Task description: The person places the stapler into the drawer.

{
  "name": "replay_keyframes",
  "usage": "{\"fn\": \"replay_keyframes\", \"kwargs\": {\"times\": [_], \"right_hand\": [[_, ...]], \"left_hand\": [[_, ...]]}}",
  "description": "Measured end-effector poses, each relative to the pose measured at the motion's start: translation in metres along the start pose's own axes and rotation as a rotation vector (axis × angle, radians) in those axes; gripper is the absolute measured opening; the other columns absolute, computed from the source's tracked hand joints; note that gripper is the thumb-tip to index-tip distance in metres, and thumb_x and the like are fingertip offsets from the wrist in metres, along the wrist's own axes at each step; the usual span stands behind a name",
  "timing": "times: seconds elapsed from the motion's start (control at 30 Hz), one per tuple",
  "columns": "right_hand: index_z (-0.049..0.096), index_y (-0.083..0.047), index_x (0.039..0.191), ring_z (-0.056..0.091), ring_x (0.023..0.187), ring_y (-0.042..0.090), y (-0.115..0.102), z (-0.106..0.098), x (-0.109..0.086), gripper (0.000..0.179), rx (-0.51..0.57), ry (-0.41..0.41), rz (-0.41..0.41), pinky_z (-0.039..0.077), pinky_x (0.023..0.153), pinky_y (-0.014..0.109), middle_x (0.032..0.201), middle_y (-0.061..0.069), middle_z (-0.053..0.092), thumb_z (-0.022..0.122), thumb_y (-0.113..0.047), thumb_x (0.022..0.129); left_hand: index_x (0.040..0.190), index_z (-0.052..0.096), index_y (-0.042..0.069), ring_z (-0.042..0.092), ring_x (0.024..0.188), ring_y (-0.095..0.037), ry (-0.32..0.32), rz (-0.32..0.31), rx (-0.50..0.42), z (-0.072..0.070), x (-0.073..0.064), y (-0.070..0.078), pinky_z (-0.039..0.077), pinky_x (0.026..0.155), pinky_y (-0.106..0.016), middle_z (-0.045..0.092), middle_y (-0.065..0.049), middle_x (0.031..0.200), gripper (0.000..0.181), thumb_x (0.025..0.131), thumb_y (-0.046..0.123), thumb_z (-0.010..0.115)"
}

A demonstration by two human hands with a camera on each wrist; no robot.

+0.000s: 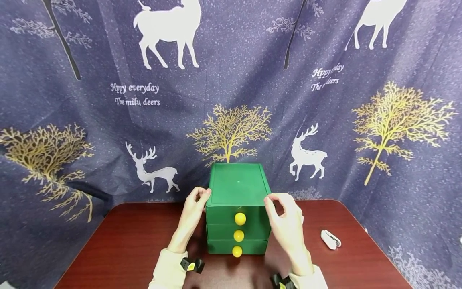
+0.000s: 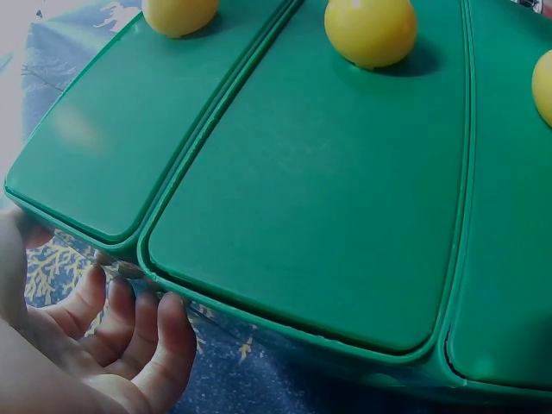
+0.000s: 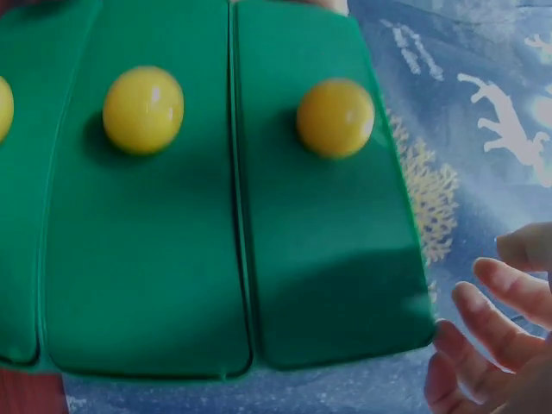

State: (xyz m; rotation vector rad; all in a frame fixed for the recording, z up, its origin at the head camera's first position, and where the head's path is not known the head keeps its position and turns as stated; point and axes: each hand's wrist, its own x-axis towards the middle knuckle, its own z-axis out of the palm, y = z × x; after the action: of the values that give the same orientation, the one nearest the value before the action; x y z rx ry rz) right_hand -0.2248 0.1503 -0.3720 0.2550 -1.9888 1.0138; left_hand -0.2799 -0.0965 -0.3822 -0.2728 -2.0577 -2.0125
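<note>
A green drawer box (image 1: pixel 238 184) stands on the table, its drawers stacked one above another, each with a round yellow knob (image 1: pixel 240 218). The drawer fronts sit flush with the box. At the upper left edge of the box is my left hand (image 1: pixel 195 204); in the left wrist view its bent fingertips (image 2: pixel 172 315) rest against the side wall. My right hand (image 1: pixel 286 216) is beside the upper right front corner, thumb and fingers loosely bent. The right wrist view shows its fingertips (image 3: pixel 448 332) right at the box's side edge, with nothing held.
To the right on the reddish-brown table (image 1: pixel 126 241) lies a small white stapler (image 1: pixel 330 239). A dark blue cloth (image 1: pixel 238 80) printed with deer and trees hangs close behind the table and along its sides.
</note>
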Motion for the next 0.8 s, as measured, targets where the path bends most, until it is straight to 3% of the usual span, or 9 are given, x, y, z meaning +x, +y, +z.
{"fn": "replay_keyframes", "kwargs": {"times": [0.13,0.33,0.53,0.67,0.8], "right_hand": [[0.07,-0.012,0.102,0.06,0.075,0.011,0.012,0.005,0.011,0.013,0.045,-0.06,0.097,0.046,0.065,0.02,0.093,-0.004,0.065,0.071,-0.012,0.089],[0.069,-0.008,0.105,0.058,0.079,0.015,0.027,0.012,0.024,0.016,0.027,-0.104,0.128,0.045,0.065,0.027,0.095,0.004,0.064,0.07,-0.01,0.089],[0.067,-0.008,0.106,0.059,0.084,0.021,0.037,0.018,0.036,0.018,0.021,-0.184,0.202,0.045,0.075,0.036,0.097,0.007,0.063,0.069,-0.013,0.089],[0.065,-0.006,0.109,0.062,0.085,0.022,0.044,0.019,0.044,0.022,0.084,-0.236,0.267,0.047,0.077,0.036,0.096,0.01,0.064,0.068,-0.012,0.089],[0.062,-0.003,0.11,0.062,0.079,0.019,0.053,0.02,0.05,0.023,0.178,-0.287,0.34,0.047,0.071,0.029,0.093,0.011,0.063,0.069,-0.009,0.089]], "left_hand": [[0.091,0.054,0.001,0.048,0.07,-0.011,0.002,-0.002,-0.008,0.001,0.0,-0.001,0.046,0.06,-0.026,0.047,0.0,0.08,0.017,0.098,0.015,0.06],[0.09,0.054,0.001,0.049,0.069,-0.011,0.001,0.003,-0.003,0.001,0.001,-0.002,0.047,0.059,-0.027,0.047,0.0,0.08,0.017,0.098,0.015,0.061],[0.091,0.054,0.001,0.05,0.069,-0.011,-0.005,0.0,-0.009,0.0,0.003,-0.004,0.048,0.062,-0.031,0.048,0.0,0.078,0.017,0.098,0.015,0.06],[0.091,0.054,0.001,0.05,0.069,-0.01,-0.002,0.008,-0.008,0.001,0.002,-0.002,0.048,0.061,-0.03,0.048,0.0,0.078,0.017,0.098,0.015,0.06],[0.091,0.054,0.0,0.049,0.069,-0.01,0.002,0.008,-0.023,0.001,0.001,0.0,0.047,0.06,-0.028,0.048,0.0,0.079,0.018,0.097,0.015,0.061]]}}
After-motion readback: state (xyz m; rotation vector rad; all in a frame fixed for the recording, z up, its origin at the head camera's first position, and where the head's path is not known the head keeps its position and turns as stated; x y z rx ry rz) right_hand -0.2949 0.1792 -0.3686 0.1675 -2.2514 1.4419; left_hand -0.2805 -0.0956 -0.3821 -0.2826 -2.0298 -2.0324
